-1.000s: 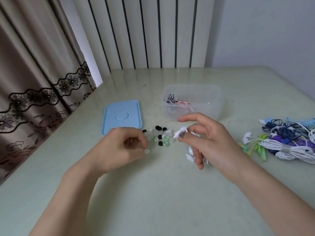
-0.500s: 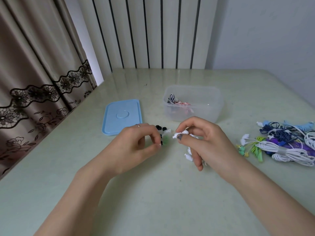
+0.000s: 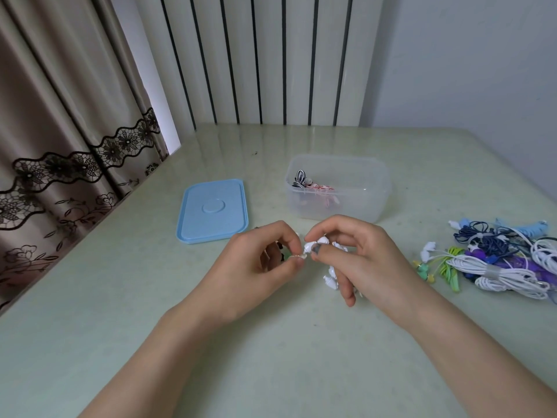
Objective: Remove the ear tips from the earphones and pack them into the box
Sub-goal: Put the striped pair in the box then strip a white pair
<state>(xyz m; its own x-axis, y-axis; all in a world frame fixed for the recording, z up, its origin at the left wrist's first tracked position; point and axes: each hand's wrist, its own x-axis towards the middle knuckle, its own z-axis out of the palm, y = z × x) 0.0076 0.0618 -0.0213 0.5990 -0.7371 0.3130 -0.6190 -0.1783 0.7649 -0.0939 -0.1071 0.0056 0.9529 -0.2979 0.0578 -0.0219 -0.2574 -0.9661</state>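
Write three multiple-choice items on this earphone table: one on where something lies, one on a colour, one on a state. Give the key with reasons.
1. Where does the lid lie?
A. On the box
B. Flat on the table, left of the box
C. Under the earphone pile

2. What colour is the lid?
A. Light blue
B. Red
C. Black

3. What state is the box in?
A. Closed and empty
B. Tipped on its side
C. Open, with a few earphones inside

Key: 1 B, the lid rests on the table beside the box. 2 A, its surface is plainly light blue. 3 C, the top is uncovered and striped cords show through the clear wall.

Meanwhile the left hand and right hand both have a grip on a white earphone.
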